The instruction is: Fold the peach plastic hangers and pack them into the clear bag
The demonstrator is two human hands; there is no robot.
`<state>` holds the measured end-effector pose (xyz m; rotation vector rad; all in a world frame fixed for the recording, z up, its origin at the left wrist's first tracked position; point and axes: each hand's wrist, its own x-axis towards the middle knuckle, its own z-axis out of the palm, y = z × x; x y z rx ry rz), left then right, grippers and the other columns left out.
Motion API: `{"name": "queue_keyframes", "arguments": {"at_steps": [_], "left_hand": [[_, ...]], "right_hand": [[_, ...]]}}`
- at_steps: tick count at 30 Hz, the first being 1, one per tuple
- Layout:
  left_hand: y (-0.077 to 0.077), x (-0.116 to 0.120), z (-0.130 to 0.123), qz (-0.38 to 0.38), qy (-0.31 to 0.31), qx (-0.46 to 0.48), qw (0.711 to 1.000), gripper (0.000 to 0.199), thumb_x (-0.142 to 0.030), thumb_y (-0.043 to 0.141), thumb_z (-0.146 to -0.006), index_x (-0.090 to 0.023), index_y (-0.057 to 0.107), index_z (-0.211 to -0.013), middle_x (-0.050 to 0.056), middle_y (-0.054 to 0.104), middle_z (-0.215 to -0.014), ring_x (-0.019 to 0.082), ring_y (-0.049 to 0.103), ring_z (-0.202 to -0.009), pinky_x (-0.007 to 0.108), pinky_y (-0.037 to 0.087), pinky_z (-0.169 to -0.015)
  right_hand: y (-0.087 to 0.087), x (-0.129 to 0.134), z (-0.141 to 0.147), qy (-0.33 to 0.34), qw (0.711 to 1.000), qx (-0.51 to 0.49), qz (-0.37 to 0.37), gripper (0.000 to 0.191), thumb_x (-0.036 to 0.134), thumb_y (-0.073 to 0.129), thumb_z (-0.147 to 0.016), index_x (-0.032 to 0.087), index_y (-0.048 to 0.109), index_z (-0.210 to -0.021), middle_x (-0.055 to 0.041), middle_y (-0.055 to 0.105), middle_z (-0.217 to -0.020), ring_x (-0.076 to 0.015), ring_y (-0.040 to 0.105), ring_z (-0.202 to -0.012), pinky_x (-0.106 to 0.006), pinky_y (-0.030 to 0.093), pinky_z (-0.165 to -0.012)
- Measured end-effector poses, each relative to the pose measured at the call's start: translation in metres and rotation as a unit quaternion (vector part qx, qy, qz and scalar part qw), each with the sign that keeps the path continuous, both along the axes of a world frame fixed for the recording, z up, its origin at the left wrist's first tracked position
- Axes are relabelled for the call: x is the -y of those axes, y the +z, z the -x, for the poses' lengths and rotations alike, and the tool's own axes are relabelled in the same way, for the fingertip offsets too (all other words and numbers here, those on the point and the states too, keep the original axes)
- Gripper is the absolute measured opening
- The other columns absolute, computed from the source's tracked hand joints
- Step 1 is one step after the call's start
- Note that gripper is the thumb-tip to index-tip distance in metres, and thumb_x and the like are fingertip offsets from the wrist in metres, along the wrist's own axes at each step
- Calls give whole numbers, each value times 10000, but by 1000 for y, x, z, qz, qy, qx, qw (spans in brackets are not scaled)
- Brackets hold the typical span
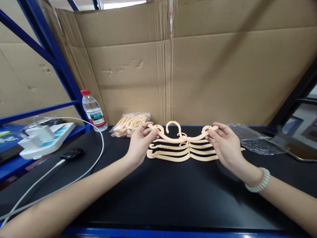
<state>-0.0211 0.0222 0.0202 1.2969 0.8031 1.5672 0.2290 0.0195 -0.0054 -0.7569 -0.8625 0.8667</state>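
A cream plastic clothes hanger (169,139) is stretched between my two hands, its hook pointing up and away from me. My left hand (141,142) pinches its left end between thumb and fingers. The right end is gripped the same way by my right hand (226,145), with a pale coiled band on that wrist. Below and just behind the held hanger, several matching hangers (173,159) lie overlapped in a row on the black table (173,195). My right hand hides part of their right ends.
A clear bag of cream hangers (130,124) sits at the back, beside a red-capped water bottle (95,112). Crumpled clear plastic (260,138) lies at right. A power strip (49,140), a small black device (71,153) and a white cable (102,145) occupy the left. Cardboard (223,72) walls the back.
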Motion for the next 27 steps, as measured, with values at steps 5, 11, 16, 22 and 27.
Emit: {"name": "queue_keyframes", "arguments": {"at_steps": [5, 11, 16, 22, 27], "left_hand": [[-3, 18, -14, 39, -85, -63, 994, 254, -281, 767, -755, -123, 667, -929, 55, 718, -870, 143, 680, -787, 230, 558, -735], [-2, 35, -20, 45, -126, -137, 982, 292, -306, 750, -773, -128, 654, -984, 70, 712, -928, 194, 695, -833, 272, 592, -688], [-2, 32, -19, 37, -118, -158, 980, 286, -308, 733, -787, -124, 670, -997, 62, 706, -917, 181, 693, -817, 260, 593, -688], [-3, 35, -19, -14, -133, -175, 976, 224, -270, 724, -794, -152, 691, -982, 30, 709, -888, 154, 690, -799, 253, 580, -745], [0, 38, -19, -40, -126, -203, 970, 197, -247, 703, -812, -171, 681, -992, 19, 704, -886, 144, 679, -811, 229, 561, -734]], "right_hand": [[4, 23, 22, 102, 990, 100, 0, 340, 330, 799, -719, 218, 665, -1011, -23, 695, -842, -147, 642, -741, -254, 534, -629], [4, 37, 29, 222, 951, 207, 58, 222, 384, 704, -821, 188, 681, -922, -24, 634, -822, -76, 495, -593, -163, 355, -435], [5, 37, 28, 298, 919, 244, 88, 298, 441, 712, -797, 152, 644, -813, 24, 504, -658, -46, 350, -480, -168, 242, -378], [4, 41, 29, 251, 905, 336, 66, 312, 445, 662, -823, 139, 661, -766, 53, 432, -523, -51, 337, -404, -197, 255, -362], [7, 44, 32, 216, 906, 361, 51, 292, 428, 631, -834, 146, 650, -762, 42, 472, -538, -65, 379, -402, -208, 299, -361]]}}
